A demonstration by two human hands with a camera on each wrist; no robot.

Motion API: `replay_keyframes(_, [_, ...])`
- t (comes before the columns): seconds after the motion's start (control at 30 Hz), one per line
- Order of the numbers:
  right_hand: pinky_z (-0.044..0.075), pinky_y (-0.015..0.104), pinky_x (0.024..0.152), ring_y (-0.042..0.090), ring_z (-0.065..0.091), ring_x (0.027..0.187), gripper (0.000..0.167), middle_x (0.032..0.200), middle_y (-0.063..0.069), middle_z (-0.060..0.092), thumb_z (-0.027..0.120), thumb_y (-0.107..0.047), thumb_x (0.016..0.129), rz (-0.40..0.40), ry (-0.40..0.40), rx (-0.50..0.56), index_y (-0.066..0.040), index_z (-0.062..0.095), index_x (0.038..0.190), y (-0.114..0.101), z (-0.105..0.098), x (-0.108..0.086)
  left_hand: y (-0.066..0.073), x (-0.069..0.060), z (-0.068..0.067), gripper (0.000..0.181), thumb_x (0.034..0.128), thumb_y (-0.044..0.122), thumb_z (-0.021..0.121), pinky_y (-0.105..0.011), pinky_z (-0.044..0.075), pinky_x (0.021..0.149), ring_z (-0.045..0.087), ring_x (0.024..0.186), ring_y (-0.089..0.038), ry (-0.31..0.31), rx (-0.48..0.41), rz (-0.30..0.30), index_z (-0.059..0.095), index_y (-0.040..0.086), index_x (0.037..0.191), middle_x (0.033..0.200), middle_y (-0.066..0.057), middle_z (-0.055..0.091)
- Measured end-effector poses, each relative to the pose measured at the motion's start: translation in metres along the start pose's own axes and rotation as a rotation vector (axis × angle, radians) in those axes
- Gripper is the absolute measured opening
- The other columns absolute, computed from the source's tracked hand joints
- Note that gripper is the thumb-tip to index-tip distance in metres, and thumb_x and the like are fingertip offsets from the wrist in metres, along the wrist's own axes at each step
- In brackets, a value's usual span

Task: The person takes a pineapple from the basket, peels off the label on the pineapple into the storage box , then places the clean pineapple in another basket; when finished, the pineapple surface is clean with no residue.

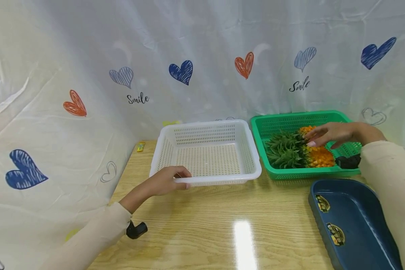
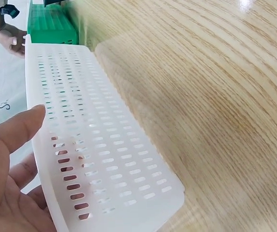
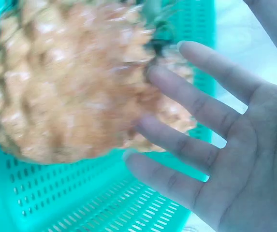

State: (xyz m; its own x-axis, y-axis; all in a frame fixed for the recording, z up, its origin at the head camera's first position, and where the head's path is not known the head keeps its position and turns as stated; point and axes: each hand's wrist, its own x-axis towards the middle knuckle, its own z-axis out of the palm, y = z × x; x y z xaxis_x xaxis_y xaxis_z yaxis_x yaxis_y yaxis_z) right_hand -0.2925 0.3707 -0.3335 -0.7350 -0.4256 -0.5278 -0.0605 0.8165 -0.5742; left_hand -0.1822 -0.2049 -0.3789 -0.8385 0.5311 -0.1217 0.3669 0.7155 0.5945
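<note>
My left hand (image 1: 170, 180) pinches the near rim of a white perforated plastic basket (image 1: 253, 165), its thumb (image 2: 32, 123) on the outer side and its fingers over the rim. Beside it stands a green plastic basket (image 1: 290, 173) holding pineapples with orange bodies (image 1: 321, 157) and spiky green crowns (image 1: 285, 152). Over these pineapples hovers my right hand (image 1: 337, 134), fingers spread. In the right wrist view its fingertips (image 3: 160, 77) lie close to a blurred pineapple (image 3: 70, 87); whether they touch it I cannot tell.
A dark blue tray (image 1: 357, 228) with gold-and-black stickers lies on the wooden table (image 1: 195, 225), below my right forearm. A small yellow packet (image 1: 140, 147) sits left of the white basket. Behind hangs a white curtain (image 1: 209, 33) printed with hearts.
</note>
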Motion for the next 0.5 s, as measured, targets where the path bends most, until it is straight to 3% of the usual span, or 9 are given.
replay_keyframes(0.5, [0.052,0.061,0.092,0.059,0.038,0.133,0.065,0.155,0.035,0.028,0.051,-0.038,0.105,-0.11,0.19,-0.073,0.004,0.035,0.152,-0.019,-0.002,-0.025,0.009,-0.006,-0.015,0.056,0.0944,0.037,0.071,-0.048,0.048,0.102,0.061,0.118,-0.028,0.057,-0.019,0.036,0.052,0.015,0.141,0.122,-0.007,0.065])
